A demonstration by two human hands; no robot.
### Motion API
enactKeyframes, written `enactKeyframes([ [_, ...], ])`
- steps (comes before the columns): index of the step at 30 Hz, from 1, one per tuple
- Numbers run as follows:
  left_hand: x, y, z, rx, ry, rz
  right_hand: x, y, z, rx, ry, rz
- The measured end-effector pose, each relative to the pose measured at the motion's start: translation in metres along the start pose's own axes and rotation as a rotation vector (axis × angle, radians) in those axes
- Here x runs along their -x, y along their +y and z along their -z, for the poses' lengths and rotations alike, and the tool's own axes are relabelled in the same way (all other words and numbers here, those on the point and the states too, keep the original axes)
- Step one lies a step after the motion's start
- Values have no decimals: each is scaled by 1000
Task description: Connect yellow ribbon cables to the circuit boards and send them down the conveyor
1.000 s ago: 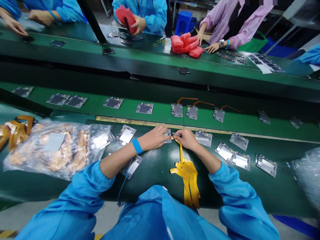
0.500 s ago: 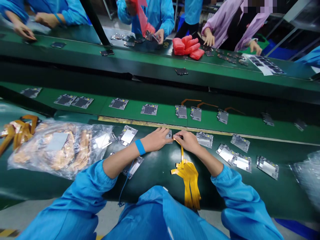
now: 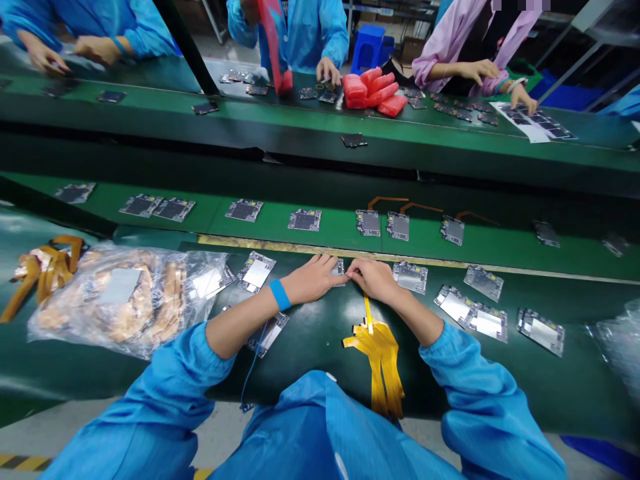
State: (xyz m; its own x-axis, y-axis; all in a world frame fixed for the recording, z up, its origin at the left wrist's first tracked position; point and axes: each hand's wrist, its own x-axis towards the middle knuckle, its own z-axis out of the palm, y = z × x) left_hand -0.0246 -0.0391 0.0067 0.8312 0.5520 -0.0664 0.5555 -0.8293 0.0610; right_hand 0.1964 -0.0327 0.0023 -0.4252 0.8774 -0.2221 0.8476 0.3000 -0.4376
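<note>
My left hand [image 3: 313, 279] rests on the dark green bench with its fingers pressed on a small circuit board [image 3: 339, 269]. My right hand [image 3: 373, 279] meets it from the right, fingers pinched over the top end of a yellow flex cable [image 3: 369, 313] at the board's edge. That cable runs down to a bundle of yellow flex cables [image 3: 381, 360] lying near the bench's front edge. A blue wrist strap [image 3: 280, 294] circles my left wrist, with a thin cord hanging from it.
Several loose boards [image 3: 473, 313] lie right of my hands, others [image 3: 256, 272] to the left beside a clear bag of parts [image 3: 125, 297]. A green conveyor [image 3: 330, 233] carries more boards. Across it, other people handle red bags [image 3: 373, 90] and boards.
My right hand has closed in on the board, covering the cable's upper end. The boards on the conveyor have drifted right. The people opposite have shifted their hands and red bags.
</note>
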Motion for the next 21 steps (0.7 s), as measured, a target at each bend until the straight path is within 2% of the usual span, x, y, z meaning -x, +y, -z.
enactKeyframes([
  [6, 1, -1, -2, -1, 15, 26, 15, 10, -1, -112, 66, 3],
  [13, -5, -11, -1, 101, 31, 82, 70, 33, 11, -321, 313, -71],
  [16, -27, -25, 7, 204, 145, 190, 85, 36, 10, -340, 355, -87],
  [19, -53, -48, 18, 269, 314, 383, 92, 36, 7, -337, 360, -98],
  [21, -64, -67, 24, 232, 312, 501, 96, 36, 5, -332, 349, -113],
])
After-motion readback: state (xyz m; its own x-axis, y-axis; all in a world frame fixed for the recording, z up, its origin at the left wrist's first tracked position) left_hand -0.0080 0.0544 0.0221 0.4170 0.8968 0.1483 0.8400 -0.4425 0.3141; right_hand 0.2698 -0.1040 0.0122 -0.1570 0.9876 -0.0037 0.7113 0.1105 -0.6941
